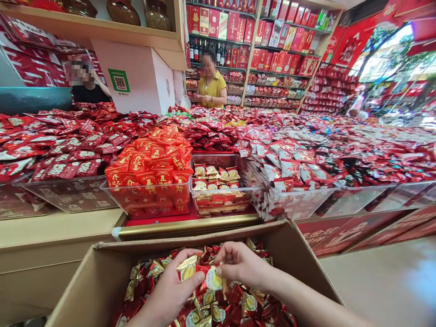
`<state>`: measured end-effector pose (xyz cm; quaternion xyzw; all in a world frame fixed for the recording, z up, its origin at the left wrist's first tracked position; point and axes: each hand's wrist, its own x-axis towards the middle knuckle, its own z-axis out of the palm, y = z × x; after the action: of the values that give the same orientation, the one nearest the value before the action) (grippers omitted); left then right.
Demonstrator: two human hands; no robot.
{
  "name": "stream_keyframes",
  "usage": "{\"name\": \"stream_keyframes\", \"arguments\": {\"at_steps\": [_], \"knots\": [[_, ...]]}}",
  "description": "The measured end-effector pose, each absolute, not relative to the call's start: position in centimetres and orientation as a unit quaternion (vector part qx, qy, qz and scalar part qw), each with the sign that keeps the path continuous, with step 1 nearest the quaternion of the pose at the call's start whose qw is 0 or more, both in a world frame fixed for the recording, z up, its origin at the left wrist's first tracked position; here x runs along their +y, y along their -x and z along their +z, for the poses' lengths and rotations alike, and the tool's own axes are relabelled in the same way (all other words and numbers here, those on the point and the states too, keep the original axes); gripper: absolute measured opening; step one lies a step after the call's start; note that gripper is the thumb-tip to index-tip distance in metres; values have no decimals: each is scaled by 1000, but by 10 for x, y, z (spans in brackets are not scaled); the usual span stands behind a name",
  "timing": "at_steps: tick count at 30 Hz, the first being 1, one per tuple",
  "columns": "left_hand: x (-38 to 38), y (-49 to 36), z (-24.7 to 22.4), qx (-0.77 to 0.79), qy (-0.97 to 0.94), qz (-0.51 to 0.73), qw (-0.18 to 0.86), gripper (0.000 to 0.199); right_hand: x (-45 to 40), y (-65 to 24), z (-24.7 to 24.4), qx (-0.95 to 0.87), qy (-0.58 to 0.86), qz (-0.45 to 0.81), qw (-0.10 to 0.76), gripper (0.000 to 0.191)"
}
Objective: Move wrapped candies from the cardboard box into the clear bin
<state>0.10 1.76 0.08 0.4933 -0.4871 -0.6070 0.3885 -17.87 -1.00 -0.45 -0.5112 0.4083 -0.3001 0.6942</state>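
Over an open cardboard box full of loose wrapped candies, both of my hands are at work. My left hand grips small red-and-gold wrapped candies between thumb and fingers. Pinched at its edge by my right hand is another wrapped candy, red and white with a yellow fruit picture. Its other edge touches my left thumb. Behind the box, a clear plastic bin holds similar candies in neat rows, filled to below its rim.
A bin of orange-red packets stands left of the candy bin, one of white-and-red packets right of it. A gold-edged counter borders the box. A person in yellow stands behind the display; another person is at left.
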Motion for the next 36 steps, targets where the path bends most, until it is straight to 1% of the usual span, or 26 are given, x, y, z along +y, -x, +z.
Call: {"name": "stream_keyframes", "arguments": {"at_steps": [2, 4, 10, 13, 15, 19, 23, 25, 26, 29, 30, 31, 33, 34, 36], "knots": [[18, -2, 1, -495, -502, -591, 392, 33, -7, 179, -6, 416, 521, -249, 702, 34], [19, -1, 3, -493, -510, -584, 395, 33, -6, 179, -6, 422, 512, -224, 714, 36], [18, 3, 9, -442, -506, -579, 461, 36, -6, 177, 1, 396, 471, -281, 737, 37], [19, 2, 10, -429, -503, -582, 474, 37, -6, 178, 3, 384, 474, -272, 744, 37], [21, 2, 12, -433, -498, -580, 477, 37, -6, 179, 5, 389, 495, -261, 732, 36], [24, 2, 19, -419, -492, -583, 493, 39, -5, 178, 17, 406, 556, -258, 678, 32], [23, 0, 25, -382, -490, -589, 517, 45, -5, 174, 28, 411, 576, -261, 656, 30], [23, -1, 25, -386, -491, -584, 519, 45, -6, 172, 28, 410, 596, -250, 643, 28], [23, -1, 25, -399, -493, -576, 515, 43, -6, 170, 27, 403, 604, -243, 644, 30], [24, -2, 22, -457, -501, -539, 500, 35, -6, 164, 22, 370, 612, -221, 663, 49], [24, -3, 21, -468, -503, -529, 499, 33, -5, 162, 22, 366, 619, -210, 662, 50], [24, -3, 21, -469, -505, -524, 500, 33, -5, 161, 24, 368, 632, -195, 653, 46], [24, -4, 23, -441, -508, -535, 512, 33, -6, 161, 39, 378, 669, -172, 617, 32], [24, -4, 24, -417, -507, -548, 519, 32, -8, 163, 51, 381, 685, -177, 595, 27], [22, -5, 27, -376, -500, -572, 531, 30, -19, 170, 85, 378, 703, -240, 552, 22]]}}
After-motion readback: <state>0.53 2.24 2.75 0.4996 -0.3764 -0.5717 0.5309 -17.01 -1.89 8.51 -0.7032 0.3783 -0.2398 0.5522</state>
